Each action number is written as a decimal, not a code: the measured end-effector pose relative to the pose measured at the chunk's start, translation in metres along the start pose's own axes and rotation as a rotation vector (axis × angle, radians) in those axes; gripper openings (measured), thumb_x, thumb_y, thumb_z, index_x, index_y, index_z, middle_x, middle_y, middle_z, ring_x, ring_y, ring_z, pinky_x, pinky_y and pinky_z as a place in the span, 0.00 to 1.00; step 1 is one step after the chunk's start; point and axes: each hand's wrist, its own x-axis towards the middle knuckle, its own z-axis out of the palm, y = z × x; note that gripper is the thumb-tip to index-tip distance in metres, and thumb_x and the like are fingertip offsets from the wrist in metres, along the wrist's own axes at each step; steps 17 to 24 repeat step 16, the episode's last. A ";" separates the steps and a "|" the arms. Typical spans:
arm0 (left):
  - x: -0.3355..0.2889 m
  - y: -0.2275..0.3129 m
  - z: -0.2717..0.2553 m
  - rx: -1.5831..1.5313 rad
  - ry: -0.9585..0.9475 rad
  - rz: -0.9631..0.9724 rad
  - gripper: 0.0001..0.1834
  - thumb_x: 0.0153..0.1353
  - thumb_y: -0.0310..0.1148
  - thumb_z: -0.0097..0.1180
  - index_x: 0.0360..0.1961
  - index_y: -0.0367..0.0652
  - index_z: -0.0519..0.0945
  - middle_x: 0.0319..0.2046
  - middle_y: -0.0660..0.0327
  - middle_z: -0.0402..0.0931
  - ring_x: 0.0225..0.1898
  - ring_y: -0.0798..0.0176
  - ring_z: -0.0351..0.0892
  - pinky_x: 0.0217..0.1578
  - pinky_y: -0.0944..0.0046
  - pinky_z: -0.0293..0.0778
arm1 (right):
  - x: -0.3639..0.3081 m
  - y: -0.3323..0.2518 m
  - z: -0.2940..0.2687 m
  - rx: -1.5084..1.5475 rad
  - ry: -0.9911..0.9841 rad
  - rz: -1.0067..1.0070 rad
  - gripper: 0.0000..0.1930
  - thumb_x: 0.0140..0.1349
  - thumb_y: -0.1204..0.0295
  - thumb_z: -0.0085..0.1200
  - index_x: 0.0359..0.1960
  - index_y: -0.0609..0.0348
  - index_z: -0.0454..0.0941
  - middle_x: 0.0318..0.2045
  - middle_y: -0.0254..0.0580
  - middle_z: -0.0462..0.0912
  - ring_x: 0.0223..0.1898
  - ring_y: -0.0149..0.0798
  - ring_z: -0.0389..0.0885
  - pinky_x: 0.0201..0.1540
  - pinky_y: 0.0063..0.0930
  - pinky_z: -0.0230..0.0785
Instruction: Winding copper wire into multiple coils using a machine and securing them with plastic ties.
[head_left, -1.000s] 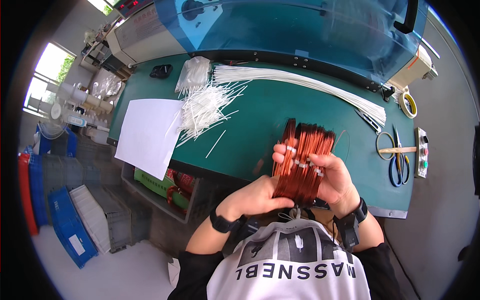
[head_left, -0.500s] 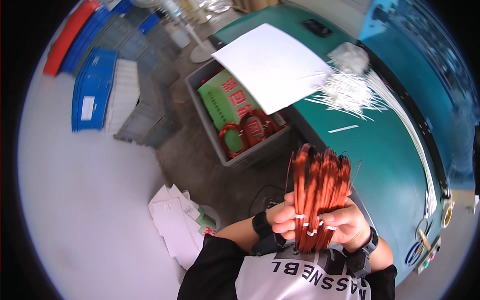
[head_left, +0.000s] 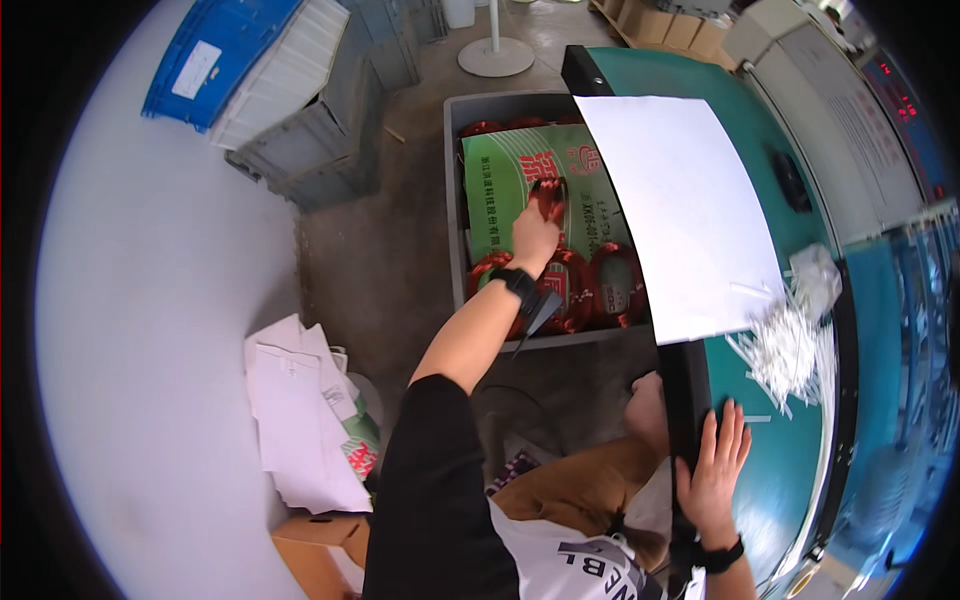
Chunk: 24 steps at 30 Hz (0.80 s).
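Note:
My left hand (head_left: 536, 240) reaches down into a grey plastic bin (head_left: 452, 200), closed around a bundle of copper wire coils (head_left: 547, 190) over a green printed sheet (head_left: 490, 185). The hand hides part of the bundle. More copper coils (head_left: 618, 285) lie along the bin's near side, tied with small white bands. On the green worktable (head_left: 765, 460), my right hand (head_left: 715, 470) rests flat near the edge, fingers spread and holding nothing. A short white strip (head_left: 760, 419) lies just beyond its fingertips.
A large white sheet (head_left: 680, 200) covers the table's far left part, beside a pile of thin white strips (head_left: 785, 350). A dark handheld device (head_left: 790, 180) sits behind it. Grey crates (head_left: 300, 150) stand on the floor at left; papers (head_left: 305, 420) and a cardboard box (head_left: 320, 550) are nearer.
Both hands held the copper coils in front of my body. My left hand has carried them forward into the bin, while my right hand let go and moved onto the table.

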 end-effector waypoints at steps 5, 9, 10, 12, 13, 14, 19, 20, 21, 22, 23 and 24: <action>0.055 -0.023 0.094 -1.253 -0.338 -0.704 0.06 0.59 0.29 0.52 0.37 0.42 0.73 0.18 0.63 0.69 0.16 0.60 0.69 0.18 0.60 0.66 | -0.001 0.007 0.002 -0.019 -0.041 -0.014 0.38 0.46 0.71 0.57 0.61 0.67 0.55 0.63 0.71 0.50 0.65 0.71 0.47 0.62 0.68 0.37; 0.080 -0.135 0.162 -0.941 -0.115 -0.800 0.14 0.57 0.29 0.52 0.44 0.37 0.73 0.29 0.53 0.77 0.27 0.52 0.78 0.28 0.54 0.73 | 0.002 0.002 0.009 0.061 -0.053 -0.089 0.39 0.47 0.67 0.56 0.61 0.65 0.54 0.63 0.72 0.51 0.64 0.73 0.48 0.60 0.71 0.38; 0.070 -0.124 0.198 -0.973 -0.154 -0.824 0.14 0.57 0.29 0.52 0.44 0.37 0.73 0.29 0.53 0.77 0.27 0.52 0.78 0.28 0.54 0.73 | -0.001 0.009 0.012 0.039 -0.078 -0.061 0.39 0.47 0.66 0.56 0.62 0.64 0.53 0.63 0.72 0.51 0.64 0.73 0.48 0.60 0.71 0.38; 0.056 -0.100 0.222 -0.095 -0.032 -0.681 0.22 0.53 0.27 0.50 0.50 0.30 0.70 0.41 0.38 0.76 0.44 0.36 0.76 0.45 0.47 0.72 | -0.008 0.018 0.015 0.018 -0.084 -0.045 0.40 0.51 0.64 0.54 0.65 0.60 0.49 0.63 0.72 0.51 0.64 0.72 0.49 0.60 0.72 0.37; 0.056 -0.086 0.229 -0.048 0.042 -0.673 0.21 0.55 0.32 0.52 0.48 0.31 0.67 0.40 0.39 0.76 0.43 0.37 0.76 0.44 0.46 0.72 | -0.008 0.019 0.015 0.014 -0.091 -0.034 0.40 0.51 0.64 0.54 0.65 0.60 0.49 0.63 0.72 0.51 0.64 0.72 0.49 0.60 0.72 0.37; 0.054 -0.036 0.221 -0.071 -0.067 -0.681 0.22 0.56 0.35 0.53 0.48 0.32 0.65 0.38 0.39 0.76 0.42 0.37 0.77 0.44 0.45 0.72 | -0.012 0.023 0.014 -0.013 -0.083 -0.010 0.40 0.52 0.64 0.54 0.65 0.59 0.48 0.63 0.72 0.51 0.64 0.72 0.49 0.60 0.72 0.37; 0.063 -0.027 0.195 0.000 -0.133 -0.656 0.28 0.56 0.44 0.57 0.48 0.36 0.60 0.38 0.38 0.76 0.42 0.38 0.77 0.42 0.43 0.73 | -0.012 0.020 0.016 0.018 -0.062 -0.026 0.40 0.53 0.63 0.53 0.66 0.57 0.47 0.63 0.71 0.51 0.64 0.72 0.49 0.60 0.72 0.37; 0.063 -0.027 0.195 0.000 -0.133 -0.656 0.28 0.56 0.44 0.57 0.48 0.36 0.60 0.38 0.38 0.76 0.42 0.38 0.77 0.42 0.43 0.73 | -0.012 0.020 0.016 0.018 -0.062 -0.026 0.40 0.53 0.63 0.53 0.66 0.57 0.47 0.63 0.71 0.51 0.64 0.72 0.49 0.60 0.72 0.37; 0.063 -0.027 0.195 0.000 -0.133 -0.656 0.28 0.56 0.44 0.57 0.48 0.36 0.60 0.38 0.38 0.76 0.42 0.38 0.77 0.42 0.43 0.73 | -0.012 0.020 0.016 0.018 -0.062 -0.026 0.40 0.53 0.63 0.53 0.66 0.57 0.47 0.63 0.71 0.51 0.64 0.72 0.49 0.60 0.72 0.37; 0.063 -0.027 0.195 0.000 -0.133 -0.656 0.28 0.56 0.44 0.57 0.48 0.36 0.60 0.38 0.38 0.76 0.42 0.38 0.77 0.42 0.43 0.73 | -0.012 0.020 0.016 0.018 -0.062 -0.026 0.40 0.53 0.63 0.53 0.66 0.57 0.47 0.63 0.71 0.51 0.64 0.72 0.49 0.60 0.72 0.37; 0.063 -0.027 0.195 0.000 -0.133 -0.656 0.28 0.56 0.44 0.57 0.48 0.36 0.60 0.38 0.38 0.76 0.42 0.38 0.77 0.42 0.43 0.73 | -0.012 0.020 0.016 0.018 -0.062 -0.026 0.40 0.53 0.63 0.53 0.66 0.57 0.47 0.63 0.71 0.51 0.64 0.72 0.49 0.60 0.72 0.37; 0.063 -0.027 0.195 0.000 -0.133 -0.656 0.28 0.56 0.44 0.57 0.48 0.36 0.60 0.38 0.38 0.76 0.42 0.38 0.77 0.42 0.43 0.73 | -0.012 0.020 0.016 0.018 -0.062 -0.026 0.40 0.53 0.63 0.53 0.66 0.57 0.47 0.63 0.71 0.51 0.64 0.72 0.49 0.60 0.72 0.37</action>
